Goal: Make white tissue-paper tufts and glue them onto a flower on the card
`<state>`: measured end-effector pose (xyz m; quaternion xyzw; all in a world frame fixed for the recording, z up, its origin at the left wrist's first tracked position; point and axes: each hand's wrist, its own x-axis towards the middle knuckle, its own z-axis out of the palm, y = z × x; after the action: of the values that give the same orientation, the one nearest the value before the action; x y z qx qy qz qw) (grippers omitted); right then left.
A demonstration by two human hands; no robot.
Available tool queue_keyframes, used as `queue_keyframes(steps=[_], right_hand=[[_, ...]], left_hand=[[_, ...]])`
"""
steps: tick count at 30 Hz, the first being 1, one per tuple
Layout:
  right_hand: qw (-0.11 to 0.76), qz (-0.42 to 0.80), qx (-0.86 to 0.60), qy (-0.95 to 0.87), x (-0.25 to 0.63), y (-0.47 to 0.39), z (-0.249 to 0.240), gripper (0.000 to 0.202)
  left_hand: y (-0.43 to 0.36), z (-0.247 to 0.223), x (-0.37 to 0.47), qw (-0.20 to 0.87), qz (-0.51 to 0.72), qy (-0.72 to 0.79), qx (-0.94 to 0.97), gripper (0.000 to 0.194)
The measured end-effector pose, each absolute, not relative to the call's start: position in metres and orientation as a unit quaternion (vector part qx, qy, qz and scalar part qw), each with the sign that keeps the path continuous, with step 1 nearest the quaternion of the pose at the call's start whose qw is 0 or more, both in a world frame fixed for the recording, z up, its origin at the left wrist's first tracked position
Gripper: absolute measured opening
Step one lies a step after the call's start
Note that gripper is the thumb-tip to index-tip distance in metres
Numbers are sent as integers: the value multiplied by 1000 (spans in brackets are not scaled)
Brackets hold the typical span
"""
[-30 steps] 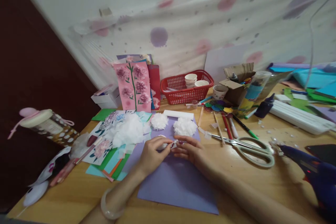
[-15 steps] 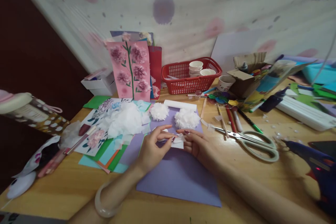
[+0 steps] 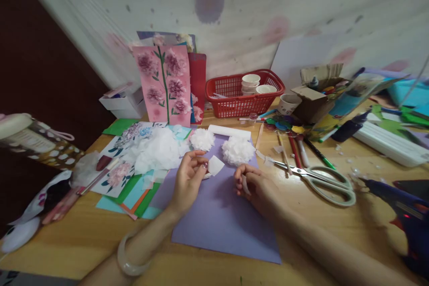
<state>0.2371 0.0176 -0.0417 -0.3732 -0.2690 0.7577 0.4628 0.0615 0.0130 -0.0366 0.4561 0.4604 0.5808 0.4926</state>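
Though near white pompoms (image 3: 238, 149) and scissors (image 3: 303, 172), left hand (image 3: 187, 183) tight on paper square (image 3: 216, 166), right hand (image 3: 255, 186) curled, grip unclear.

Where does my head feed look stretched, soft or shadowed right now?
Head view: bottle at left edge looks stretched; soft shadow on the table beside glue gun; wall cloth looks slightly blurred; white paper square in left hand stands out against purple paper.

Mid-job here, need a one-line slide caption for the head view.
Left fingers hold a small white paper square over a flat purple paper sheet, two ruffled white paper flowers lying behind.
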Motion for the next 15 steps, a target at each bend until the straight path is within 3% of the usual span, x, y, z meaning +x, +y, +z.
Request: queue_keyframes(steps=[3, 8, 15], right_hand=[[448, 772, -363, -268, 240, 19, -40, 6], [400, 777, -384, -298, 242, 16, -35, 16], [349, 660, -425, -511, 237, 7, -30, 41]], left_hand=[[13, -40, 60, 530, 588, 433, 432, 6], [9, -39, 62, 562, 538, 441, 448, 3], [1, -39, 65, 448, 476, 456, 604, 9]])
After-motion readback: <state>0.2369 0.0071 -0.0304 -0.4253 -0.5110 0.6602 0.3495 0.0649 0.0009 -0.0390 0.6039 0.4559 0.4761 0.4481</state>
